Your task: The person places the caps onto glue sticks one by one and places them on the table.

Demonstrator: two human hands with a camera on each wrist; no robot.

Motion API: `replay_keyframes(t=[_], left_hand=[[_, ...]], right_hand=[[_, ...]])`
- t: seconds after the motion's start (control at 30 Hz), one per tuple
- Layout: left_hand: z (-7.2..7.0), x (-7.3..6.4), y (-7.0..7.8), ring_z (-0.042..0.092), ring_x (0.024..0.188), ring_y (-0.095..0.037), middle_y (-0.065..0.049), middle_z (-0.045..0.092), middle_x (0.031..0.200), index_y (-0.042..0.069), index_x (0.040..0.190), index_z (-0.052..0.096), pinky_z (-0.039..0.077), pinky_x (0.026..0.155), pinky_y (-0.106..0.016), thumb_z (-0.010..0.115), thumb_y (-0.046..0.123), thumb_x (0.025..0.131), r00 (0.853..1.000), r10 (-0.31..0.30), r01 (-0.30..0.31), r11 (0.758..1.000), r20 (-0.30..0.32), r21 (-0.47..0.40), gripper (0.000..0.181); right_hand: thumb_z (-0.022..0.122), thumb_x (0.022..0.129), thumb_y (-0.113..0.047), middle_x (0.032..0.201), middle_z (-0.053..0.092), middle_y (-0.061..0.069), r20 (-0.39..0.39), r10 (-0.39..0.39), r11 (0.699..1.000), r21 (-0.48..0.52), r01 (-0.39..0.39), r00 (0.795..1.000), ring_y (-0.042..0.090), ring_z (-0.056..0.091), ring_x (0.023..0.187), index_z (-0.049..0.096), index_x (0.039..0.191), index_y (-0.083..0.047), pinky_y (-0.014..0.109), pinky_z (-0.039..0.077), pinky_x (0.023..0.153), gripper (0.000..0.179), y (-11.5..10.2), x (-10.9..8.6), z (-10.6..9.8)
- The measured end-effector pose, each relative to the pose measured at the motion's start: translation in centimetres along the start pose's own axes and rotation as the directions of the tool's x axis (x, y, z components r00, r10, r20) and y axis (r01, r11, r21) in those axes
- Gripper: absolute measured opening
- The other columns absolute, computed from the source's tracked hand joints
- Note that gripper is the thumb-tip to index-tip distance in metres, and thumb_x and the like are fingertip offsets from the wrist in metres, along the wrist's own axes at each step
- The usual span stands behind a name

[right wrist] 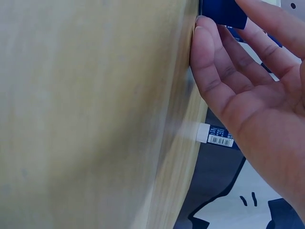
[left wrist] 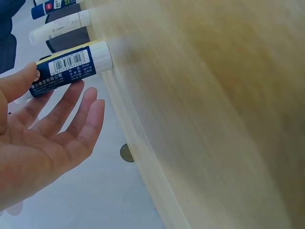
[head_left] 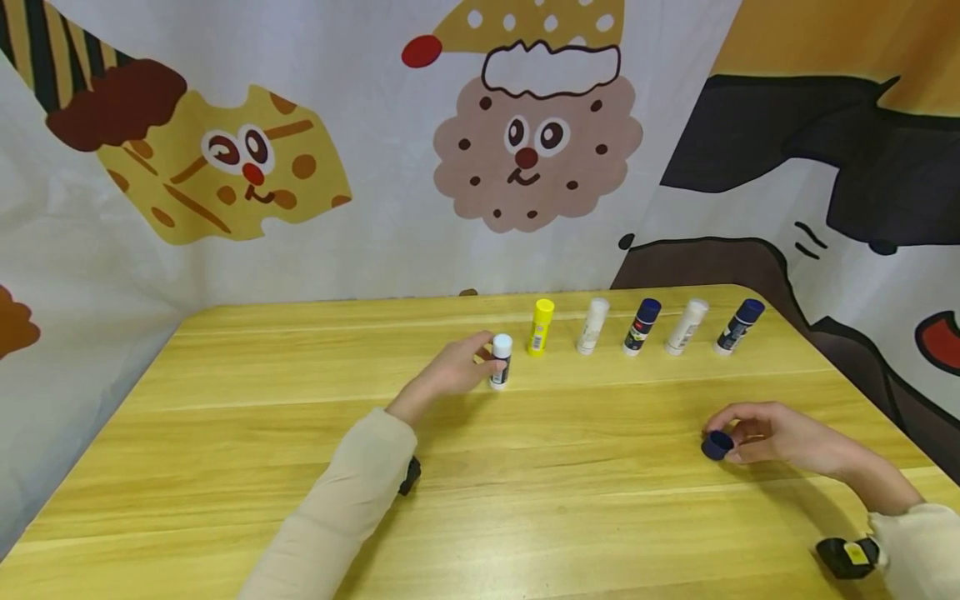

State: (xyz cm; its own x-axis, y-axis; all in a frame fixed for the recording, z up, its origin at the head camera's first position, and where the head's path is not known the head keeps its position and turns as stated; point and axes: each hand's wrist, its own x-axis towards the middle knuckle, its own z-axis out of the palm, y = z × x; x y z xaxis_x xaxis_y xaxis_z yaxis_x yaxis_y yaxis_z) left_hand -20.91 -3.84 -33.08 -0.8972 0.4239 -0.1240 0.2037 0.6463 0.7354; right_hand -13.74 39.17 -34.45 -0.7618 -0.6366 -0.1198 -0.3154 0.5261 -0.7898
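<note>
In the head view, a glue stick [head_left: 501, 367] with a navy label and no cap stands upright, its white top showing. My left hand [head_left: 456, 367] pinches it from the left between thumb and fingers. The left wrist view shows the barcode on that glue stick [left wrist: 71, 67] and its white base at the table. To the right, my right hand [head_left: 787, 437] pinches a navy cap [head_left: 717, 446] by its side, the hollow end tilted into sight. Whether the cap [right wrist: 224, 12] touches the table, I cannot tell.
A row of capped glue sticks stands along the back right of the wooden table [head_left: 525, 517]: a yellow one [head_left: 540, 327], a white one [head_left: 593, 326], a navy one [head_left: 642, 326], another white one [head_left: 687, 327] and another navy one [head_left: 740, 326]. A cartoon-printed cloth [head_left: 360, 250] hangs behind.
</note>
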Motion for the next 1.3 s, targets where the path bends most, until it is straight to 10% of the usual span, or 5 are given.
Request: replay_keyframes(t=[1.3], left_hand=[[-0.3, -0.6, -0.2, 0.055, 0.099, -0.023, -0.010, 0.057, 0.116, 0.010, 0.113, 0.053, 0.047, 0.078, -0.036, 0.058, 0.020, 0.091, 0.999, -0.004, 0.003, 1.000, -0.034, -0.023, 0.024]], right_hand=[[0.063, 0.084, -0.003, 0.094, 0.061, 0.002, -0.064, -0.021, 0.995, -0.100, 0.014, 0.998, 0.011, 0.055, 0.077, 0.055, 0.105, 0.001, 0.023, 0.046, 0.064, 0.023, -1.9, 1.9, 0.1]])
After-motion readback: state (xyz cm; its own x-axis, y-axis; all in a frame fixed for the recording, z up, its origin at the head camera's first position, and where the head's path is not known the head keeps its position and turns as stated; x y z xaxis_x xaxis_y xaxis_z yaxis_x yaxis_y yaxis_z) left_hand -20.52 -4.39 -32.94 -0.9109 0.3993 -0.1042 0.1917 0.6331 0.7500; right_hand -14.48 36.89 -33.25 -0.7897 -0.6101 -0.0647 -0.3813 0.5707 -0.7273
